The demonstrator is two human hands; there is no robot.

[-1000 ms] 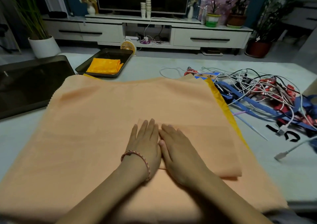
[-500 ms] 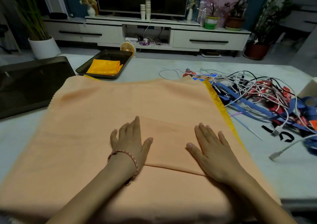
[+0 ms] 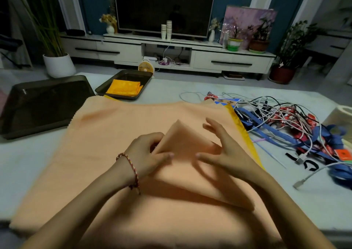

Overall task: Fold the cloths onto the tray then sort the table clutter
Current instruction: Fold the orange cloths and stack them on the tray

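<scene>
We have stopped smoothing. Half a second ago both palms lay flat and apart; now the left hand (image 3: 146, 153) pinches the left edge of the cloth (image 3: 190, 144) and tips it up at frame centre, off the big cloth (image 3: 114, 134) beneath. The right hand (image 3: 226, 149) is spread wide, thumb against the cloth's front, fingers behind. We judge the fold finished, with the carry to the tray (image 3: 131, 75), upper left of centre, next.
</scene>
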